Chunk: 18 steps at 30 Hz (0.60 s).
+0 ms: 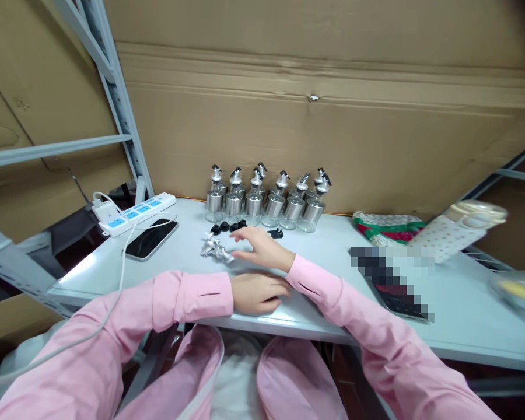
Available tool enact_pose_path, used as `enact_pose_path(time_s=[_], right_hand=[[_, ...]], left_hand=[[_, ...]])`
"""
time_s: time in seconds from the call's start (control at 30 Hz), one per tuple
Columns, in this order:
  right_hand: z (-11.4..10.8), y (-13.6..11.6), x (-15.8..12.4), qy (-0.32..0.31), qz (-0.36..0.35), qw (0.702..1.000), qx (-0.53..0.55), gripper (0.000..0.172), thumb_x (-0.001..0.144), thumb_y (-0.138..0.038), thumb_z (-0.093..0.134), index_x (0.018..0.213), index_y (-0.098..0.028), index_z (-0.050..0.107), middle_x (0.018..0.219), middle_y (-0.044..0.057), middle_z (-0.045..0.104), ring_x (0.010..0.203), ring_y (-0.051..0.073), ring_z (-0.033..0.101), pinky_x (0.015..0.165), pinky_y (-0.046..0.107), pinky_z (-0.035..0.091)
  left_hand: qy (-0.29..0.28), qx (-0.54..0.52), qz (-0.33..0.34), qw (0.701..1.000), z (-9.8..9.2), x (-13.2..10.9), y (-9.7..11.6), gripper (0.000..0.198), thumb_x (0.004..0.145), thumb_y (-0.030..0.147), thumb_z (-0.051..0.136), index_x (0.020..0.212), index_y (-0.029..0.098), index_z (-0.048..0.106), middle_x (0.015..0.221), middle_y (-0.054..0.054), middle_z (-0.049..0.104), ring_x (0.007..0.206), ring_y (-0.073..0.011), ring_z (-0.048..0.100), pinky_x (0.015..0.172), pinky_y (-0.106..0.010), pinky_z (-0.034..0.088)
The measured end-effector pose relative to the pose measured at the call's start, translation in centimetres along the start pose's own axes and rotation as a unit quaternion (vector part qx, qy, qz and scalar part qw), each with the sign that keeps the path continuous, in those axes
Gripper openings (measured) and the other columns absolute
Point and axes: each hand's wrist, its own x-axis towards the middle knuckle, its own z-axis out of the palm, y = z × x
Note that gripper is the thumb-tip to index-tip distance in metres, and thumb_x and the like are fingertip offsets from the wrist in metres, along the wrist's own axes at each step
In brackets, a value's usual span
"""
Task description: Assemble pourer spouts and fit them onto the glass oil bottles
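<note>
My left hand [259, 293] rests palm down on the table near its front edge, pointing right, with its fingers out and nothing visible in them. Just beyond it, my right hand [262, 248] reaches left with thumb and fingers apart, holding nothing. Its fingertips are close to a small heap of silvery spout pieces [216, 249]; whether they touch is unclear. Behind the fingers sit several black stoppers [224, 227], partly covered by the hand. Some black lever-like pieces [275, 233] lie right of them. Glass bottles with steel bands and pour spouts [274, 205] stand upright in rows at the back.
On the left lie a phone [153, 239] and a white power strip [139, 214], with a cable running over my left sleeve. To the right are a pixelated dark object [405, 304], a patterned cloth [387, 224], a tilted dotted container [446, 236] and a bowl [518, 289]. Cardboard [332, 134] walls the back.
</note>
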Motion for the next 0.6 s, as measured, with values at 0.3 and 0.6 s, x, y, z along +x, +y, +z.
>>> enact_pose_path(time_s=[0.3, 0.6], right_hand=[[1.9, -0.5, -0.3, -0.023, 0.049, 0.998, 0.011, 0.03, 0.074, -0.032, 0.067, 0.096, -0.012, 0.063, 0.087, 0.007, 0.059, 0.078, 0.016, 0.055, 0.073, 0.029, 0.042], [-1.5, 0.2, -3.5, 0.109, 0.17, 0.909, 0.365, 0.031, 0.064, -0.028, 0.072, 0.084, -0.017, 0.052, 0.071, -0.003, 0.056, 0.059, 0.01, 0.052, 0.058, 0.025, 0.044]], left_hand=[[-0.036, -0.022, -0.047, 0.998, -0.1, -0.3, 0.0, 0.03, 0.082, 0.017, 0.046, 0.109, 0.016, 0.059, 0.11, -0.011, 0.063, 0.101, -0.0207, 0.06, 0.092, -0.031, 0.045], [0.064, -0.384, -0.187, 0.902, -1.4, -0.8, -0.6, 0.051, 0.087, 0.057, 0.031, 0.076, 0.013, 0.055, 0.072, -0.005, 0.062, 0.071, -0.0136, 0.059, 0.075, -0.027, 0.045]])
